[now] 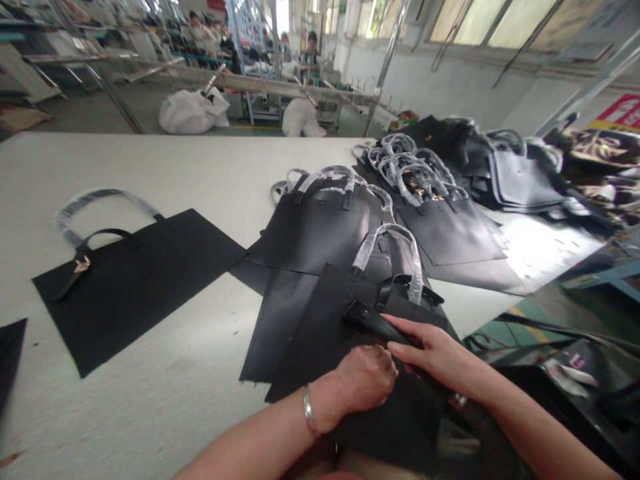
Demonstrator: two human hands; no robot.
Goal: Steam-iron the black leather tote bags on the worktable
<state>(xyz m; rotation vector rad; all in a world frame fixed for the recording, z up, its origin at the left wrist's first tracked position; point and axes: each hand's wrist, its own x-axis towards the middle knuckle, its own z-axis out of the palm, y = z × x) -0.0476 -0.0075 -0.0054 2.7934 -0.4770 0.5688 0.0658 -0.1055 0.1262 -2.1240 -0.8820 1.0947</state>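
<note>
A black bag panel [313,327] with a plastic-wrapped handle [393,233] lies in front of me, overlapping other panels. Over it, my right hand [425,343] is closed around a long black piece that looks like a folded strap [373,322]. A shiny metal bit shows farther down, near my wrist. My left hand [367,377], with a silver bangle at the wrist, is a fist just left of the strap's middle. Its fingertips are tucked under, so what it holds is hidden. A short black tab strap [407,285] lies beside the wrapped handle.
Another black bag panel [145,283] with a wrapped handle and gold clasp lies left on the white table [150,417]. Stacked panels [320,227] lie ahead, with more piles [455,230] at the right. A metal rail [300,87] runs behind the table. White sacks [187,112] sit beyond.
</note>
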